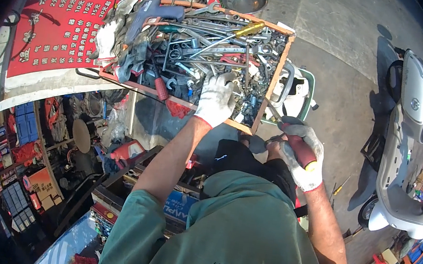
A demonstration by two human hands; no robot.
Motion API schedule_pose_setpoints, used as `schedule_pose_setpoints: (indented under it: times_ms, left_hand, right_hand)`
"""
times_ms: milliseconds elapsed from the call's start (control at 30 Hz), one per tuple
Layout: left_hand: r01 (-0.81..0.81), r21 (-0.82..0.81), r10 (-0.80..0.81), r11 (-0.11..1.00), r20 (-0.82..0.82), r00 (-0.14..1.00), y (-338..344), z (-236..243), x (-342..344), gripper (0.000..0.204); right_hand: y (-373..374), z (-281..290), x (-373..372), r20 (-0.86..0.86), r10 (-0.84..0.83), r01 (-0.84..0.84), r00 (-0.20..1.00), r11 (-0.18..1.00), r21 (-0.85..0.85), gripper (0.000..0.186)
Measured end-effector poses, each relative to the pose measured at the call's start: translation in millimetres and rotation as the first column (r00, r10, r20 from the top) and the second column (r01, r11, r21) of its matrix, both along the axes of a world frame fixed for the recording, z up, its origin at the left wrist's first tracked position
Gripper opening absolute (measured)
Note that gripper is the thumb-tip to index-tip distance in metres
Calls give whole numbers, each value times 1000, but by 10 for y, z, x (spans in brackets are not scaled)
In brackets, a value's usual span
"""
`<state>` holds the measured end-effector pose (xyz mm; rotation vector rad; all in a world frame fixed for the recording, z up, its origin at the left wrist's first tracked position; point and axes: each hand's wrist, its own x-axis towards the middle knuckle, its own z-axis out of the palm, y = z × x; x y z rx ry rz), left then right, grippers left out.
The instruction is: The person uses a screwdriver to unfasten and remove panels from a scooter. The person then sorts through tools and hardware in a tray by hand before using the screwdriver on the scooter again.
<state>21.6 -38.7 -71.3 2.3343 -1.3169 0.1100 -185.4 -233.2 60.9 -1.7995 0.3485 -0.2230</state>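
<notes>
Wooden tool tray [276, 71], left hand [215, 99] inside.

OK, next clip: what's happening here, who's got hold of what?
A person in a green shirt stands at a wooden tray heaped with wrenches, sockets and screwdrivers. The gloved left hand reaches down into the pile of tools near the tray's front edge. The gloved right hand holds a red-handled tool just outside the tray's right corner. A white scooter is parked on the concrete to the right, and a red sign lies left of the tray.

Shiny metal tools [219, 41], wooden tray [275, 76]
</notes>
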Motion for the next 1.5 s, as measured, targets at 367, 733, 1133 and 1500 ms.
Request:
schedule_pose_setpoints:
  times_ms: [367,733,1133,1500]
  left_hand:
    - [-38,60,41,998,-63,997,-3,6,-18,27]
    - [-47,76,50,996,-47,998,4,7,2,31]
    - [-53,22,55,998,-79,995,36,-10,0,25]
    - [-53,-2,52,999,-117,992,50,-25,17,24]
  right_hand:
    - [-2,-16,-69,-25,-80,81,997,995,50,34]
    - [-4,244,-215,-23,-83,83,996,997,-5,31]
    - [154,-135,-22,-73,52,-62,996,988,-143,28]
    - [36,144,11,-35,-58,57,998,997,-46,35]
